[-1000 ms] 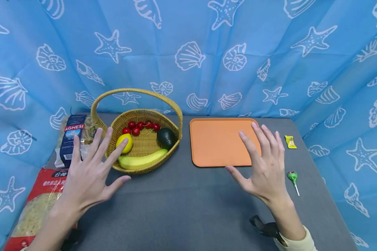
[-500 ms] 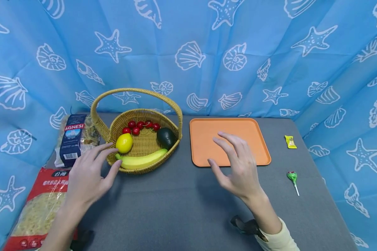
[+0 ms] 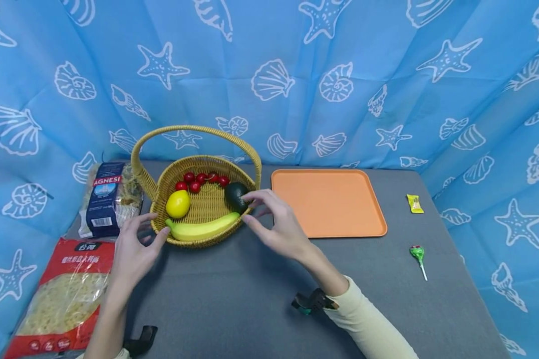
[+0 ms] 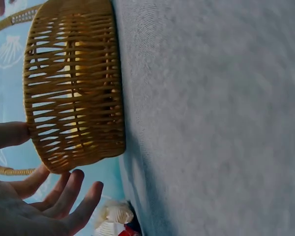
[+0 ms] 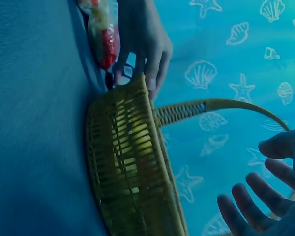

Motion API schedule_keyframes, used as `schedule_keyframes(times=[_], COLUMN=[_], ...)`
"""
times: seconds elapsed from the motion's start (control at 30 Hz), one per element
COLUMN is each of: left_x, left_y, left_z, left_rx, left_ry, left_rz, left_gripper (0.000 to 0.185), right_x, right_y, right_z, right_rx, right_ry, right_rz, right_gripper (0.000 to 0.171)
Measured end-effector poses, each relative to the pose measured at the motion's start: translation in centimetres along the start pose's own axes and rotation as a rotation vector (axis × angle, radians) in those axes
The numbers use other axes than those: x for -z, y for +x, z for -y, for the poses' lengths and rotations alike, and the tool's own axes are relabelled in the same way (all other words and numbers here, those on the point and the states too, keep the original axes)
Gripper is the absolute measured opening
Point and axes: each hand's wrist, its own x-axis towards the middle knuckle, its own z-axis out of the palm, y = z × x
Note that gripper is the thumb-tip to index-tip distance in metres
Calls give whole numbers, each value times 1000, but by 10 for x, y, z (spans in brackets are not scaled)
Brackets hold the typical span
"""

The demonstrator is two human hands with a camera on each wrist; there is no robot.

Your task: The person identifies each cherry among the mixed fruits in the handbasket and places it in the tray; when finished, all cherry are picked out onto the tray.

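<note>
hands (image 3: pixel 134 249) (image 3: pixel 278 227) moved nearer the basket (image 3: pixel 206 202) (handle (image 3: pixel 202 129) arching left to right).

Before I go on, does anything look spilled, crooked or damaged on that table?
Nothing stands out: the basket sits upright with its fruit inside, the tray lies flat, and no spill or damage shows. The candy and lollipop lie loose on the right.

In the head view, illumination is bright, even and diffuse; soft shadows fall on the tablecloth (image 3: pixel 215 309), and glare streaks cross the red bag (image 3: pixel 60 304). The left wrist view is dimmer: the left hand (image 4: pixel 34 204) is shaded, fabric texture soft. The right wrist view is darkest, with a strong blue cast; the basket (image 5: pixel 132 172) and right hand (image 5: pixel 278 199) lose detail.
</note>
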Motion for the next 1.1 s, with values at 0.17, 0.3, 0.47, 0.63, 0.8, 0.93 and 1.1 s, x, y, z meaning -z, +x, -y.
schedule_keyframes(times=[0.17,0.3,0.47,0.63,0.8,0.93,1.1], left_x=[-1,1,3,3,2,3,6], left_y=[0,1,3,5,5,5,7], left_z=[1,2,3,4,6,7,8], left_rx=[51,83,120,141,129,125,143], left_ry=[-45,-75,-107,-164,-190,-184,-188], left_rz=[23,58,112,141,142,140,153], left_gripper=[53,56,60,61,61,60,62], right_x=[-23,-42,-63,-79,-96,-110,-124], right_y=[33,63,97,115,125,131,135], right_z=[-4,-10,-23,-35,-45,-50,-54], right_rx=[-108,-187,-305,-473,-571,-611,-636], right_ry=[114,150,156,189,145,154,152], right_rz=[122,207,265,265,231,221,229], right_gripper=[33,31,32,38,37,37,42])
